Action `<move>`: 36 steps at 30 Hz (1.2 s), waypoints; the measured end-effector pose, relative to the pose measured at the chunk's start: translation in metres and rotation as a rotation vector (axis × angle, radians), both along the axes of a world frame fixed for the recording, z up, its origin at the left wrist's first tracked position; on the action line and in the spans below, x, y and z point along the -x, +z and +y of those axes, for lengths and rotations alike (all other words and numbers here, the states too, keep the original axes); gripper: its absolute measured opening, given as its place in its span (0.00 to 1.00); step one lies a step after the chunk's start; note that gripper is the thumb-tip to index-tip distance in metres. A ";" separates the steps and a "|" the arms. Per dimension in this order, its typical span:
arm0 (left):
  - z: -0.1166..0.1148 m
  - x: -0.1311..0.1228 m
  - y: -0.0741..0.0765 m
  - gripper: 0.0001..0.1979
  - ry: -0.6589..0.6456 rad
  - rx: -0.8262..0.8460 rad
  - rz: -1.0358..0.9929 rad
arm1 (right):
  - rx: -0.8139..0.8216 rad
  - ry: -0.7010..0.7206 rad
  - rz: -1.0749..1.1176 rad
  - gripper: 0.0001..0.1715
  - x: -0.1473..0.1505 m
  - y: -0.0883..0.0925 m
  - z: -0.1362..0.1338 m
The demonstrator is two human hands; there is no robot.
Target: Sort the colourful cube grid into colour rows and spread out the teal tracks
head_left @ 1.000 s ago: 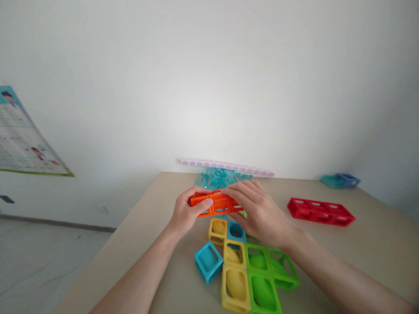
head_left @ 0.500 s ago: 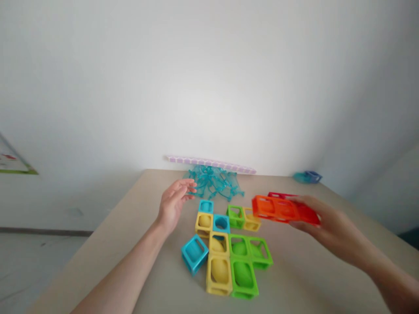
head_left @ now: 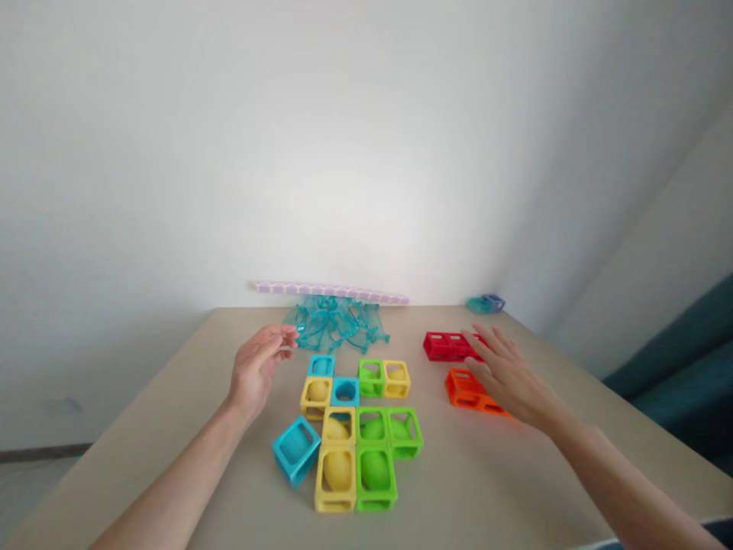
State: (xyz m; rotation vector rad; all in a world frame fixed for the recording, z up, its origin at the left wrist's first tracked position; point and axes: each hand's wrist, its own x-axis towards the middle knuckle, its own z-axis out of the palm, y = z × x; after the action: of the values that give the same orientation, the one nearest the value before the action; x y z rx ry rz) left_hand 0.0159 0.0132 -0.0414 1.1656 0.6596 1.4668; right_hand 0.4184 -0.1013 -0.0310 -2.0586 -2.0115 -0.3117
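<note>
On the table (wall behind), cubes lie left of two bars.

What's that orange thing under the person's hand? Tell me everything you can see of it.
The orange bar is a bright openwork frame, apparently plastic, with windowed cells in a row. It lies flat on the beige table, its right end slightly nearer the viewer, just in front of the red bar with a gap between. The person's right hand spreads over it without gripping, hiding part of its top; whether they touch is unclear.
</note>
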 end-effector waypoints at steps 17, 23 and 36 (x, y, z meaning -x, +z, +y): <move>0.004 0.002 -0.005 0.14 -0.024 0.014 0.071 | 0.304 0.000 0.024 0.37 -0.022 -0.009 0.006; 0.003 0.001 -0.004 0.14 -0.022 0.010 0.071 | 0.232 0.017 -0.006 0.36 -0.030 -0.016 -0.004; 0.002 -0.001 -0.004 0.14 -0.026 -0.009 0.076 | 0.271 0.096 -0.002 0.36 -0.013 -0.008 0.015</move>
State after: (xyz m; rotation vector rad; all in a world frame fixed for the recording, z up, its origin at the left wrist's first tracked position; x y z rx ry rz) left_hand 0.0164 0.0150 -0.0457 1.2375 0.6887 1.4107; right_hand 0.4316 -0.0863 -0.0394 -2.1008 -2.2524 -0.0230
